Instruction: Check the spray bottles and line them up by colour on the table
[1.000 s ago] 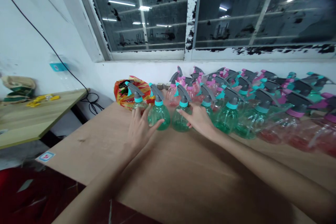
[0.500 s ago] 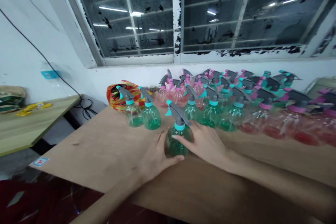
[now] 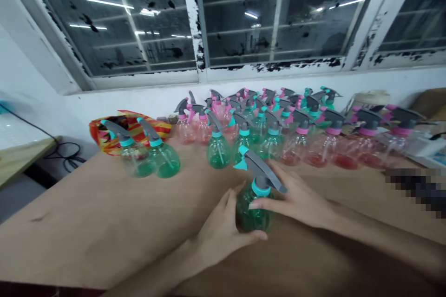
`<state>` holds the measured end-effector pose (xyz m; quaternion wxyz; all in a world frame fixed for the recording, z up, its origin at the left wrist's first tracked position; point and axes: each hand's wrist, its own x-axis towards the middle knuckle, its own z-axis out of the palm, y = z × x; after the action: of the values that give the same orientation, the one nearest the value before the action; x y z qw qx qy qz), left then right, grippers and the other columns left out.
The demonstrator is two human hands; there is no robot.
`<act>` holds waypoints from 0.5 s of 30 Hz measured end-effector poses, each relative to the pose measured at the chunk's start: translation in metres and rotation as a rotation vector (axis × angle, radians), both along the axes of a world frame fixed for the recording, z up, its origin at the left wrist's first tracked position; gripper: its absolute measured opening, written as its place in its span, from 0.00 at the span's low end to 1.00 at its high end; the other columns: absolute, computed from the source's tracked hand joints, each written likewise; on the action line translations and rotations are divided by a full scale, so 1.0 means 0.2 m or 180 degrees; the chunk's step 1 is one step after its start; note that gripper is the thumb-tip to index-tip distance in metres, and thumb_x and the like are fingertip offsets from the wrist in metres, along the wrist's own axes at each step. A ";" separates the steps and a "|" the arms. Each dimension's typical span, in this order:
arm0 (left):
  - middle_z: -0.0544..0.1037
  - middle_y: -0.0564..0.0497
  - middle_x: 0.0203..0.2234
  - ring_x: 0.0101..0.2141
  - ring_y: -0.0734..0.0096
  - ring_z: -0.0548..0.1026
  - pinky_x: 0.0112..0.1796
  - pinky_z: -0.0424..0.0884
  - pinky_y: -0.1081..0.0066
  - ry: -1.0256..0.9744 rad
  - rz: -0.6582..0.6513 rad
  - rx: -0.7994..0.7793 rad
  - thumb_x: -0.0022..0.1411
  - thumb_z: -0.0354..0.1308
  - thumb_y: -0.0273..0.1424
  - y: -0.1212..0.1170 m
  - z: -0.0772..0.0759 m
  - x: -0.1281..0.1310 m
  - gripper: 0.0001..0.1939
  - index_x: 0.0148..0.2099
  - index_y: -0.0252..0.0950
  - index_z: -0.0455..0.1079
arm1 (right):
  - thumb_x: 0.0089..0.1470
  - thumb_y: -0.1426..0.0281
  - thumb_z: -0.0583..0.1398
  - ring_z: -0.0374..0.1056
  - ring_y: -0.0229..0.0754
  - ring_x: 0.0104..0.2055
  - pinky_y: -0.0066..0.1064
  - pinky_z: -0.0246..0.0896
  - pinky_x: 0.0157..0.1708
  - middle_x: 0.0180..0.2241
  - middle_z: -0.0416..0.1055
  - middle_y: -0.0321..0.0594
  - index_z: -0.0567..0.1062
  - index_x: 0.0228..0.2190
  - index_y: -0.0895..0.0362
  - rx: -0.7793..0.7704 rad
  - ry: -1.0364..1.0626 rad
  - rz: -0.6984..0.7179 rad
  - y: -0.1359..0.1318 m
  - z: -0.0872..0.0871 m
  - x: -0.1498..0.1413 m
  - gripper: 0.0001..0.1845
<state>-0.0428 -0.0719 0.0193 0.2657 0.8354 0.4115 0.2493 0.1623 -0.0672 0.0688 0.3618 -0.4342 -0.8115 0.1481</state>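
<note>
Between both hands is a green see-through spray bottle (image 3: 257, 211) with a turquoise collar and nozzle and a grey trigger head. My left hand (image 3: 226, 225) wraps round its lower left side, the thumb across the front near the base. My right hand (image 3: 296, 195) grips the upper right side, its thumb lying over the front below the collar. The bottle tilts slightly; whether its base touches the table is hard to tell. Behind it stands another green spray bottle (image 3: 218, 151), and a pair of green spray bottles (image 3: 164, 160) sits to the left.
Rows of pink and green spray bottles (image 3: 329, 148) line the wooden table (image 3: 87, 213) along the wall. A red and yellow bag (image 3: 104, 137) lies at the back left. A pixelated dark patch (image 3: 418, 188) is at the right. Barred windows (image 3: 240, 18) rise behind.
The view has swung to the right and come closer to the table. Both hands keep hold of the green spray bottle, which now appears lower and farther right in the picture.
</note>
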 end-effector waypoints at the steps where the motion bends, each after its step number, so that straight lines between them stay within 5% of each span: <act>1: 0.65 0.39 0.56 0.56 0.46 0.64 0.52 0.64 0.48 0.0034 -0.0002 -0.0070 0.51 0.67 0.47 0.00 0.00 0.04 0.44 0.63 0.39 0.51 | 0.48 0.53 0.63 0.69 0.49 0.45 0.40 0.66 0.43 0.46 0.71 0.43 0.66 0.49 0.52 -0.0056 0.0182 0.0030 -0.01 0.00 0.03 0.30; 5: 0.67 0.38 0.53 0.54 0.44 0.66 0.52 0.64 0.48 0.0104 -0.0210 -0.0199 0.47 0.70 0.47 -0.01 0.00 0.20 0.45 0.61 0.36 0.54 | 0.51 0.58 0.63 0.71 0.46 0.39 0.36 0.68 0.37 0.41 0.73 0.40 0.66 0.51 0.51 -0.0333 0.0842 0.0041 -0.03 0.00 0.11 0.27; 12: 0.66 0.36 0.54 0.55 0.41 0.65 0.51 0.63 0.47 -0.0029 -0.0505 -0.0151 0.46 0.70 0.47 0.02 0.01 0.38 0.50 0.64 0.37 0.49 | 0.55 0.60 0.59 0.65 0.45 0.54 0.38 0.58 0.55 0.46 0.73 0.39 0.73 0.45 0.49 -0.0656 0.1546 -0.0124 -0.04 0.02 0.18 0.16; 15: 0.65 0.38 0.56 0.55 0.42 0.64 0.52 0.62 0.47 0.0146 -0.0696 -0.0038 0.45 0.71 0.47 0.07 -0.01 0.37 0.52 0.65 0.38 0.50 | 0.56 0.63 0.57 0.71 0.44 0.43 0.38 0.63 0.48 0.35 0.75 0.37 0.74 0.44 0.50 -0.0653 0.1462 -0.0199 -0.03 0.00 0.22 0.14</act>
<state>0.0311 -0.0571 0.0181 0.2868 0.8793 0.3253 0.1971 0.2054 -0.0738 0.0678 0.4951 -0.4486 -0.6749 0.3132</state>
